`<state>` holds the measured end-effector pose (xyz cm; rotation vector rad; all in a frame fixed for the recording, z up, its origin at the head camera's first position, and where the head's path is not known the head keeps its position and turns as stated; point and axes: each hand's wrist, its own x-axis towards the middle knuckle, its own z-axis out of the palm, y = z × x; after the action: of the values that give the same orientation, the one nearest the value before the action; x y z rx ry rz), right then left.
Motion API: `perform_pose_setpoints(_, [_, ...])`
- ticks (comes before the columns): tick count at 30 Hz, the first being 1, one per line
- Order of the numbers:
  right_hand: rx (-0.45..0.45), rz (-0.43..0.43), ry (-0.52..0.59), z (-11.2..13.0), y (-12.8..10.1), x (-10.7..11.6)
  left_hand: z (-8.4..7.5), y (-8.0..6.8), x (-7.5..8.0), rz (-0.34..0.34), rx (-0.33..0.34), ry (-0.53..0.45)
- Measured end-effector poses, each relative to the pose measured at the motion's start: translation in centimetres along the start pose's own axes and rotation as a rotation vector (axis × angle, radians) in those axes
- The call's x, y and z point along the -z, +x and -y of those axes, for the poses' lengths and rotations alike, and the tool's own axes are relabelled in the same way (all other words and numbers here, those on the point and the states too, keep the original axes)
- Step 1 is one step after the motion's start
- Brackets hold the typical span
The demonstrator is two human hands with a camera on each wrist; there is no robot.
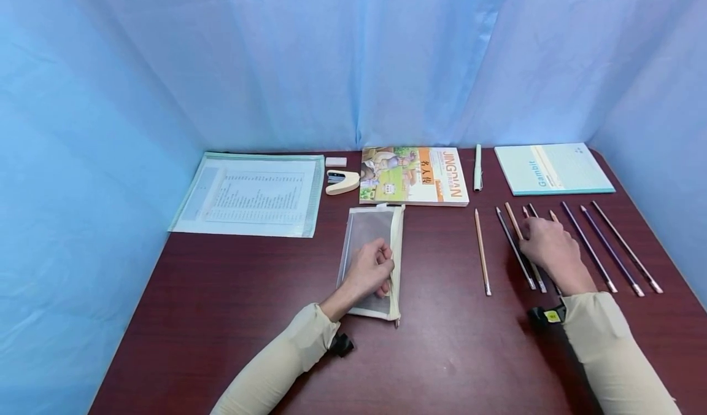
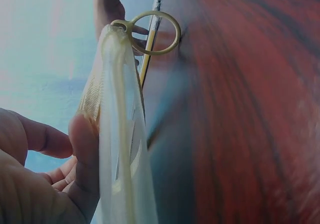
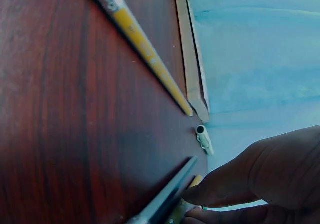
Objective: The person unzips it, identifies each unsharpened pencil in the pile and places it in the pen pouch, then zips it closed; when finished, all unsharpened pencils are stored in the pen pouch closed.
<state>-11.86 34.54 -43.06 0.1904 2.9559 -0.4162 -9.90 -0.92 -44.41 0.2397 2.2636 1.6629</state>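
A mesh zipper pouch [image 1: 366,226] with a cream zipper edge lies at the middle of the table. My left hand [image 1: 372,269] is over it and holds its zipper edge, thumb against the mesh in the left wrist view; a ring pull [image 2: 167,51] hangs at the pouch's end. On the right, my right hand [image 1: 551,249] is among a row of pencils. Its thumb and fingers pinch a yellow wooden pencil [image 1: 513,220] whose eraser end points toward me. A grey pencil [image 3: 172,186] lies close beside that one. The hand partly covers other pencils behind it.
One pencil [image 1: 482,252] lies apart, left of the row. Purple pencils [image 1: 588,246] lie right of the hand. Along the back are a document folder [image 1: 259,197], an eraser [image 1: 336,162], a stapler [image 1: 343,183], a book [image 1: 414,175], a pen [image 1: 477,168] and a notebook [image 1: 558,169].
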Motion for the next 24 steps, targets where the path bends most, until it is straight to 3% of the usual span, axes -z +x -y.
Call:
perform_pose_setpoints(9, [0.051, -0.029, -0.034, 0.3, 0.6, 0.0, 0.0, 0.0, 0.0, 0.003, -0.009, 0.005])
perform_pose_setpoints(16, [0.049, -0.004, 0.026, 0.1, 0.0, 1.6, 0.1, 0.0, 0.0, 0.004, -0.018, 0.0])
perform_pose_setpoints(21, [0.054, 0.004, 0.21, 0.5, -0.7, 2.7, 0.2, 0.1, 0.0, 0.002, -0.012, 0.001])
perform_pose_setpoints(24, [0.048, 0.026, 0.417, 1.1, -0.8, 2.3, 0.2, 0.2, 0.1, 0.001, -0.013, 0.002])
